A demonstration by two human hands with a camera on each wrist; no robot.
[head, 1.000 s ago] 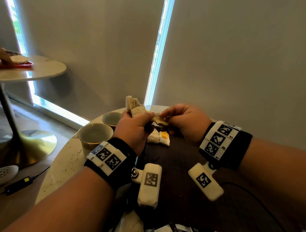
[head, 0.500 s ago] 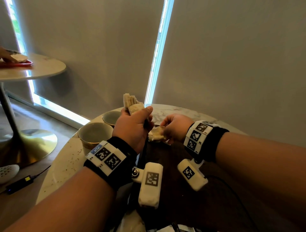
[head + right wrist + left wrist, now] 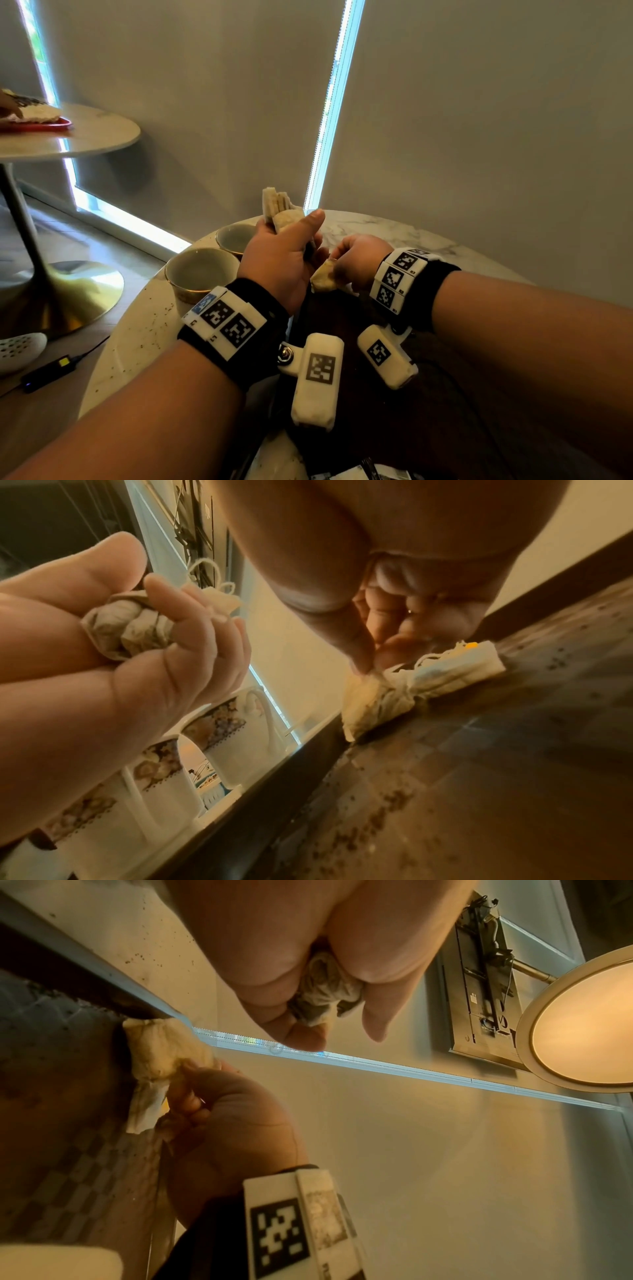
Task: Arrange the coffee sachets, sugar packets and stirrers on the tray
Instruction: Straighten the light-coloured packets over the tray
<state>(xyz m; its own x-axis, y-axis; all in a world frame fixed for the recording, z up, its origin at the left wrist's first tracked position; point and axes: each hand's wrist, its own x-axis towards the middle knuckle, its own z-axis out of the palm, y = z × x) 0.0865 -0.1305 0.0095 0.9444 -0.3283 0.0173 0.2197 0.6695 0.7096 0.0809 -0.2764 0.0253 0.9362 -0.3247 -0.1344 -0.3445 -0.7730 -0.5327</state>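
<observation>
My left hand [image 3: 291, 236] is raised over the table's far side and grips a bundle of beige sachets [image 3: 279, 212] that stick up above the thumb. In the left wrist view the crumpled bundle [image 3: 323, 996] shows between the curled fingers. My right hand [image 3: 339, 269] pinches one sachet [image 3: 323, 279] by its end, low at the far left corner of the dark tray [image 3: 329, 318]. In the right wrist view that sachet [image 3: 380, 704] rests on the tray [image 3: 514, 764], touching another sachet [image 3: 455, 666] with a yellow tag.
Two empty gold-rimmed cups [image 3: 202, 270] [image 3: 236, 236] stand on the marble table [image 3: 137, 342] left of the tray. Several packets [image 3: 359, 474] peek in at the bottom edge. A second table [image 3: 85, 137] at far left carries a red tray [image 3: 37, 125].
My right hand drew one sachet away from the left hand's bundle, then moved down and left to the tray's far corner. The left hand stayed raised with the bundle.
</observation>
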